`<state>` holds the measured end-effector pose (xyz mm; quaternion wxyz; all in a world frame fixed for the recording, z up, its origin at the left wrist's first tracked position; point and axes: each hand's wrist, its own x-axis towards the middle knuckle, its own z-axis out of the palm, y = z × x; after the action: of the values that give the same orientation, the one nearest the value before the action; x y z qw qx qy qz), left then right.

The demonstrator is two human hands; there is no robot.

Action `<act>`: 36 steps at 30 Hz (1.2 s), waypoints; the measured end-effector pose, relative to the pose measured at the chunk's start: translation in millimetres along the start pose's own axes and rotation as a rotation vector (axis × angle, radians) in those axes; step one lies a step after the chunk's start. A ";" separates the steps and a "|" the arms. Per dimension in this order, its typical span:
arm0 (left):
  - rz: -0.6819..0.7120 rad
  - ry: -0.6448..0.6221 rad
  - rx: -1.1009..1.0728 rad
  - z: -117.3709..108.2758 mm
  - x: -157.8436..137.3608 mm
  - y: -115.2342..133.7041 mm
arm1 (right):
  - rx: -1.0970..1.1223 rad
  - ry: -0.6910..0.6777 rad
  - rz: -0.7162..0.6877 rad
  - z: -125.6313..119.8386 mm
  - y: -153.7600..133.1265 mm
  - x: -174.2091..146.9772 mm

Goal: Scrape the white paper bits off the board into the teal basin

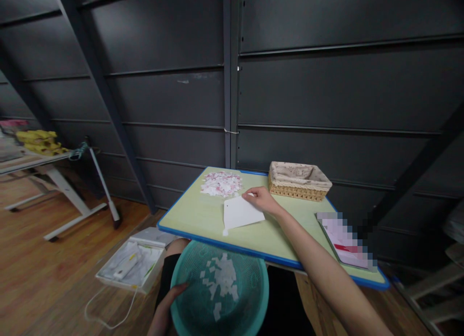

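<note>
My right hand (pixel 261 199) pinches the upper edge of a white sheet of paper (pixel 241 214) over the yellow-green table (pixel 203 215). The sheet has a small dark dot near its left corner, and a small white scrap (pixel 225 232) lies just below it. On my lap rests a green plastic basket (pixel 253 297) with several white paper scraps (pixel 224 275) inside. My left hand (pixel 170 299) grips the basket's left rim, the thumb over the edge and the other fingers hidden. A heap of white and pink paper scraps (pixel 222 183) lies behind the sheet.
A cloth-lined woven basket (pixel 299 191) stands at the table's back right. A flat tablet-like thing (pixel 346 244), partly pixelated, lies at the right. On the floor at left is an open white box (pixel 126 266) with a cord. Dark metal panels (pixel 174 104) rise behind.
</note>
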<state>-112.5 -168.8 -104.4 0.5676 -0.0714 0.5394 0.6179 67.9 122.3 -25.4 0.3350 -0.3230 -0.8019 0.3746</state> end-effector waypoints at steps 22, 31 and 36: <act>-0.031 -0.010 -0.057 -2.1 4.0 -0.1 | -0.175 0.401 0.015 -21.8 17.0 10.9; -0.013 0.011 -0.030 4.2 -3.8 1.7 | -0.205 0.273 -0.016 -11.5 10.8 7.8; 0.014 0.054 0.011 7.6 -4.3 2.3 | -0.180 0.214 -0.018 -12.8 5.2 5.4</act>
<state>-108.8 -165.3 -97.0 0.5490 -0.0811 0.5581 0.6168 76.2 134.0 -21.8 0.3917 -0.3828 -0.7947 0.2615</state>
